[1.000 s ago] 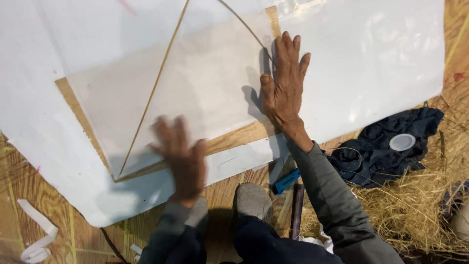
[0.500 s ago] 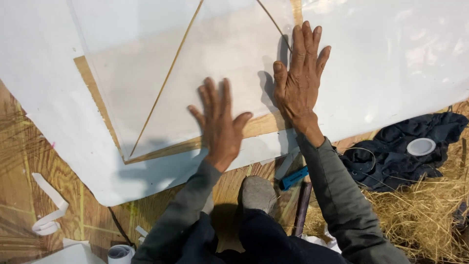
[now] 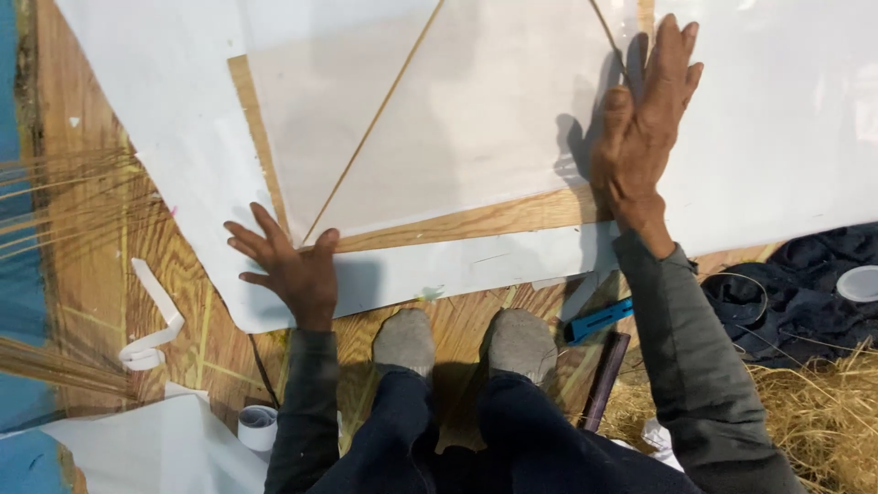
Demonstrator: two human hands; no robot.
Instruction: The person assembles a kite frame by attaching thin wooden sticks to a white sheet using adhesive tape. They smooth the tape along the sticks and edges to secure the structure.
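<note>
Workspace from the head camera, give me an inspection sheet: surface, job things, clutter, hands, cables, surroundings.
Surface: wooden board floor, grain visible.
Job's things: large white paper sheet spread flat; translucent paper panel on it with thin bamboo sticks crossing it.
Clutter: blue utility knife, tape roll, bent white strip, dark cloth with a white lid.
Hands: left hand flat at the sheet's lower corner; right hand flat, fingers spread, on the panel's edge.
Cables: thin dark line on the floor, kind unclear.
Surroundings: straw to the right, thin bamboo splints to the left.
</note>
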